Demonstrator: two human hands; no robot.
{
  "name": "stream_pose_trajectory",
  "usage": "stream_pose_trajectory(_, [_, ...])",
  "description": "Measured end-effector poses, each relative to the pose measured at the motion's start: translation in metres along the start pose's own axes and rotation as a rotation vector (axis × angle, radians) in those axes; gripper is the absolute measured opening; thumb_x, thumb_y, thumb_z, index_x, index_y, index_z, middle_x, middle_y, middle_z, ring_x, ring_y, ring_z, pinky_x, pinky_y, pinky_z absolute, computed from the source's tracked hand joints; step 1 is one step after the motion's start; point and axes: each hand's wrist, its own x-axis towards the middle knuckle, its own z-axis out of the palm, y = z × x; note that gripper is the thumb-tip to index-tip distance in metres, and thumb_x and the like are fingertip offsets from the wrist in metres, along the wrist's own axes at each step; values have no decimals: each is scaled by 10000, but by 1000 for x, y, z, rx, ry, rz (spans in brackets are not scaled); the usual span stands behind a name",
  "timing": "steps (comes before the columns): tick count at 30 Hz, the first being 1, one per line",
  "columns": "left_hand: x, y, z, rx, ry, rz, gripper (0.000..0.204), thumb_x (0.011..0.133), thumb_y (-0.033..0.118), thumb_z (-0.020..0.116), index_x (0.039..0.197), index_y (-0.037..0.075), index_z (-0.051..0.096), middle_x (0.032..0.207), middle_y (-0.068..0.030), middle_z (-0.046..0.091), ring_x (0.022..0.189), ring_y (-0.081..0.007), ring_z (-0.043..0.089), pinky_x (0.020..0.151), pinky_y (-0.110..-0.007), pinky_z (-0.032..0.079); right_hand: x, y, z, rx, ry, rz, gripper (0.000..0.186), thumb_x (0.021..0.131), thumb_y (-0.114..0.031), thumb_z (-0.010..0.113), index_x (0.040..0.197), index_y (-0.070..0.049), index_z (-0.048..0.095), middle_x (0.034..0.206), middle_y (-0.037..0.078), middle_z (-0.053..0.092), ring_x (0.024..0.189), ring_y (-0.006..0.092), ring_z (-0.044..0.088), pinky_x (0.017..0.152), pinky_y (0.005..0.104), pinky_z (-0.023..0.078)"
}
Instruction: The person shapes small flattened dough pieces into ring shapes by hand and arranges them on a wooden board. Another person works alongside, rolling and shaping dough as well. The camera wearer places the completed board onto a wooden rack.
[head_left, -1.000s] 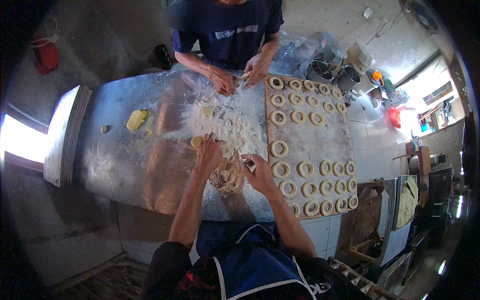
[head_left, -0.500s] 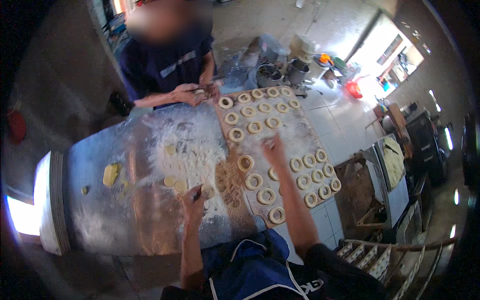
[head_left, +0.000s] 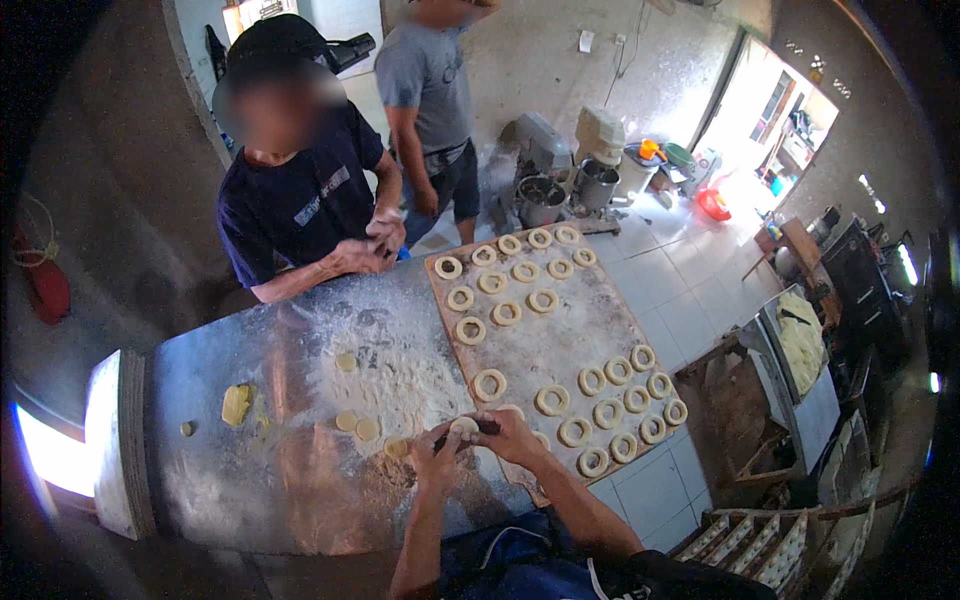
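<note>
My left hand [head_left: 434, 458] and my right hand [head_left: 508, 440] meet at the table's near edge, both closed on a small pale round of dough [head_left: 464, 425]. Fingers and thumbs of both hands press around it. Left of them, flat dough discs [head_left: 367, 429] lie on the floured metal table [head_left: 220, 490]. To the right is a floured wooden board [head_left: 520, 355] bearing several dough rings [head_left: 551, 400] in rows. My right forearm and hand cover some rings at the board's near left corner.
Across the table, a person in a dark shirt [head_left: 310, 200] holds their hands together. Behind stands another person in grey [head_left: 430, 90]. A yellow lump [head_left: 237, 404] lies on the table's left part. Mixers with metal bowls [head_left: 541, 200] stand by the wall; a slatted rack [head_left: 745, 545] is at lower right.
My right hand has come back from over the board to join my left at the dough round. My left hand has moved right. The view has tilted up, showing a second person.
</note>
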Motion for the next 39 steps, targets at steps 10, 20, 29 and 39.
stream_pose_trajectory(10, [7, -12, 44, 462, 54, 104, 261, 950, 158, 635, 1133, -25, 672, 968, -84, 699, 889, -157, 650, 814, -292, 523, -3, 21, -28, -77, 294, -182, 509, 742, -36, 749, 1207, -4, 544, 870, 158, 694, 763, 257, 665, 737, 346, 542])
stream_pose_trajectory(20, [9, -34, 98, 121, -208, 211, 573, 815, 96, 655, 1342, 70, 431, 1269, -96, 536, 1114, -219, 577, 935, -360, 495, 1, 10, -105, 530, -40, 227, 335, 901, -142, 524, 1206, -13, 571, 984, 58, 625, 813, 172, 591, 730, 302, 486])
stream_pose_trajectory(29, [31, -51, 174, 279, 353, 294, 295, 951, 239, 514, 1138, 15, 474, 1014, -78, 562, 865, -292, 575, 774, -378, 499, -2, 27, -137, 265, 112, 264, 527, 1000, -329, 406, 679, 53, 577, 561, 67, 521, 557, 154, 473, 569, 387, 406])
stream_pose_trajectory(39, [37, -26, 224, 529, 510, 358, 320, 1014, 332, 424, 848, 78, 529, 755, -43, 539, 710, -187, 545, 650, -354, 429, -3, 30, -148, -28, 184, 57, 572, 998, -355, 435, 644, 84, 532, 520, 168, 450, 500, 225, 462, 544, 447, 396])
